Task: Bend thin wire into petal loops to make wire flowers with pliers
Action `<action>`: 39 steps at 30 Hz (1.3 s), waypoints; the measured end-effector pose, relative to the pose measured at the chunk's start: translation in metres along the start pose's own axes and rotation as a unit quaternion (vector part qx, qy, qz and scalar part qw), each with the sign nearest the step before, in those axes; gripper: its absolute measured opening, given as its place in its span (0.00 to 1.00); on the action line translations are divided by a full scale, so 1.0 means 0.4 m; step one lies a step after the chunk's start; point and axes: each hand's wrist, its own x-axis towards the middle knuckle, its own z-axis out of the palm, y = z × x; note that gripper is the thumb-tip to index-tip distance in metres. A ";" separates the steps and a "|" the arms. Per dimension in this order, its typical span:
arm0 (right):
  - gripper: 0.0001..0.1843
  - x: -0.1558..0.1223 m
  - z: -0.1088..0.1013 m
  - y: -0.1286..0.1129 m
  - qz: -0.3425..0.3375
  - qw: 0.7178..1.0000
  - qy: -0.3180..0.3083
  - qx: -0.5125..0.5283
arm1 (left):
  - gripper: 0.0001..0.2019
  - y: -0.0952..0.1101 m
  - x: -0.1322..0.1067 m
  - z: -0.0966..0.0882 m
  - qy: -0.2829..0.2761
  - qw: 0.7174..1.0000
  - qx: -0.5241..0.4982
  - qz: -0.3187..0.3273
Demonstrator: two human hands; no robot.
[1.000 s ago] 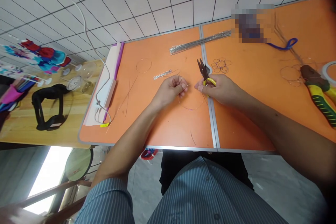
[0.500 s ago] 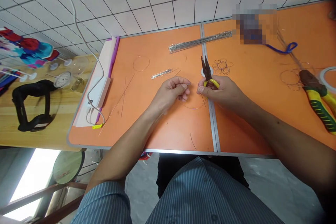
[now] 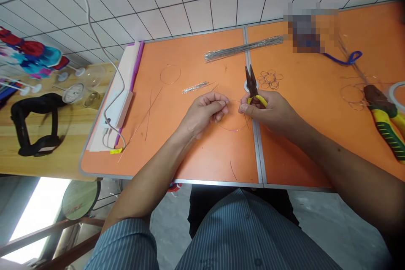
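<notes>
Held a thin wire hoop [image 3: 234,130] between both hands near the middle of the orange surface [image 3: 215,160], just left of the metal seam [image 3: 259,156]. Pinched the hoop's upper left in the left hand [image 3: 210,112], with thumb pressed narrowly to forefinger. Gripped long-nose pliers [image 3: 253,88] in the right hand [image 3: 262,107], with yellow handles tucked in the palm and slightly parted jaws pointing toward the tiled wall [image 3: 221,12], apart from the wire. Seemed also to pinch the hoop's right side between right thumb and forefinger. Could not tell, with wire so fine, whether to call the loop joined or gapped at the top.

To judge by the pose, called for a light, steady pinch on both sides, firm enough to stop rolling yet gentle enough to spare the round curve. Needed level hands, to avoid twisting the loop out of plane, and pliers angled away, to avoid snagging. Best done with both pinched spots in plain sight.

Left a second wire ring [image 3: 180,75], a short wire bundle [image 3: 195,87] and crossed straight wires [image 3: 148,114] lying apart on the left, and a flower-shaped wire piece [image 3: 270,79] just beyond the right hand.
</notes>
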 end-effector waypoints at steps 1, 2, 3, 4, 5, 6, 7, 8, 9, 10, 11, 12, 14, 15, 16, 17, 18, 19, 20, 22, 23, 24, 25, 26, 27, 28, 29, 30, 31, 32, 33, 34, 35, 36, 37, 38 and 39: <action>0.10 0.000 0.000 0.001 -0.001 1.000 0.002 0.002 | 0.03 0.001 -0.001 0.001 0.002 1.000 0.000 0.000; 0.10 0.001 -0.001 0.002 -0.002 1.000 0.003 0.004 | 0.03 0.001 -0.002 0.001 0.002 1.000 -0.002 0.002; 0.10 0.001 -0.001 0.002 -0.002 1.000 0.005 0.004 | 0.04 0.001 -0.003 0.002 0.000 1.000 -0.004 0.005; 0.10 0.002 -0.002 0.002 -0.002 1.000 0.006 0.004 | 0.04 0.002 -0.005 0.002 -0.002 1.000 -0.007 0.008; 0.10 0.002 -0.002 0.002 -0.001 1.000 0.005 0.004 | 0.04 0.002 -0.006 0.002 -0.004 1.000 -0.008 0.011; 0.09 0.002 -0.002 0.002 -0.001 1.000 0.005 0.005 | 0.05 0.003 -0.007 0.003 -0.004 1.000 -0.008 0.013; 0.09 0.002 -0.002 0.001 -0.001 1.000 0.005 0.005 | 0.05 0.003 -0.009 0.003 -0.004 1.000 -0.006 0.015; 0.09 0.001 -0.002 0.000 -0.001 1.000 0.006 0.005 | 0.05 0.004 -0.010 0.003 -0.004 1.000 -0.004 0.016; 0.09 0.001 -0.001 0.000 -0.002 1.000 0.008 0.004 | 0.05 0.004 -0.011 0.003 -0.003 1.000 -0.001 0.017; 0.09 0.001 -0.001 -0.001 -0.002 1.000 0.010 0.003 | 0.05 0.004 -0.011 0.002 -0.003 1.000 0.001 0.018; 0.10 0.000 -0.002 -0.001 -0.002 1.000 0.011 0.001 | 0.05 0.003 -0.011 0.001 -0.005 1.000 0.001 0.019; 0.10 0.000 -0.002 -0.001 -0.003 1.000 0.012 0.001 | 0.05 0.003 -0.011 0.000 -0.006 1.000 0.000 0.019; 0.10 -0.001 -0.003 -0.001 -0.002 1.000 0.011 0.002 | 0.06 0.001 -0.009 -0.003 -0.010 1.000 -0.004 0.018; 0.10 -0.001 -0.004 -0.001 -0.003 1.000 0.010 0.002 | 0.06 0.000 -0.009 -0.004 -0.012 1.000 -0.008 0.017; 0.09 -0.001 -0.004 -0.001 -0.004 1.000 0.009 0.002 | 0.06 0.000 -0.008 -0.005 -0.013 1.000 -0.012 0.016; 0.09 -0.001 -0.004 -0.002 -0.006 1.000 0.009 0.002 | 0.06 0.000 -0.008 -0.005 -0.015 1.000 -0.015 0.015; 0.09 -0.002 -0.004 -0.002 -0.006 1.000 0.008 0.002 | 0.07 0.000 -0.007 -0.005 -0.015 1.000 -0.017 0.013; 0.09 -0.002 -0.003 -0.002 -0.006 1.000 0.007 0.003 | 0.07 0.000 -0.008 -0.005 -0.014 1.000 -0.017 0.011; 0.09 -0.002 -0.002 -0.002 -0.005 1.000 0.004 0.003 | 0.07 0.001 -0.008 -0.003 -0.011 1.000 -0.014 0.010; 0.10 -0.002 0.001 -0.001 -0.002 1.000 -0.004 0.006 | 0.09 0.001 -0.009 0.000 -0.004 1.000 -0.002 0.008; 0.11 -0.002 0.002 0.000 -0.002 1.000 -0.007 0.007 | 0.10 0.002 -0.010 0.001 -0.001 1.000 0.005 0.008; 0.11 -0.002 0.002 0.001 -0.002 1.000 -0.008 0.007 | 0.11 0.003 -0.011 0.002 0.003 1.000 0.012 0.008; 0.11 -0.002 0.001 0.002 -0.004 1.000 -0.006 0.005 | 0.12 0.005 -0.012 0.003 0.005 1.000 0.018 0.007; 0.11 -0.001 -0.001 0.003 -0.007 1.000 -0.002 0.001 | 0.12 0.007 -0.013 0.003 0.009 1.000 0.025 0.007; 0.11 0.000 -0.004 0.004 -0.011 1.000 0.002 -0.003 | 0.12 0.010 -0.015 0.002 0.012 0.999 0.031 0.007; 0.10 0.000 -0.008 0.004 -0.017 1.000 0.003 -0.007 | 0.12 0.013 -0.016 0.002 0.016 0.999 0.039 0.007; 0.10 0.000 -0.013 0.002 -0.024 1.000 0.002 -0.010 | 0.11 0.016 -0.018 0.001 0.018 0.999 0.048 0.006; 0.09 0.000 -0.017 0.001 -0.029 1.000 0.000 -0.013 | 0.11 0.019 -0.020 0.002 0.018 0.998 0.059 0.004; 0.09 -0.001 -0.021 -0.002 -0.031 0.999 -0.005 -0.015 | 0.10 0.021 -0.022 0.003 0.014 0.998 0.069 0.002; 0.08 -0.002 -0.023 -0.005 -0.032 0.999 -0.010 -0.018 | 0.10 0.022 -0.024 0.005 0.008 0.997 0.077 -0.001; 0.08 -0.004 -0.025 -0.008 -0.031 0.999 -0.014 -0.020 | 0.09 0.022 -0.026 0.007 -0.001 0.996 0.084 -0.001; 0.07 -0.005 -0.025 -0.012 -0.029 0.999 -0.018 -0.025 | 0.09 0.022 -0.028 0.011 -0.010 0.996 0.091 0.001; 0.07 -0.006 -0.024 -0.015 -0.028 0.999 -0.021 -0.031 | 0.09 0.020 -0.030 0.014 -0.019 0.995 0.097 0.005; 0.07 -0.007 -0.023 -0.017 -0.029 0.999 -0.025 -0.039 | 0.09 0.019 -0.031 0.018 -0.027 0.994 0.103 0.008; 0.07 -0.009 -0.021 -0.019 -0.033 0.998 -0.027 -0.051 | 0.09 0.017 -0.031 0.020 -0.034 0.994 0.108 0.011; 0.06 -0.010 -0.020 -0.020 -0.040 0.997 -0.028 -0.066 | 0.09 0.015 -0.031 0.022 -0.039 0.993 0.110 0.010; 0.05 -0.011 -0.019 -0.020 -0.051 0.995 -0.029 -0.085 | 0.10 0.013 -0.030 0.022 -0.043 0.993 0.107 0.007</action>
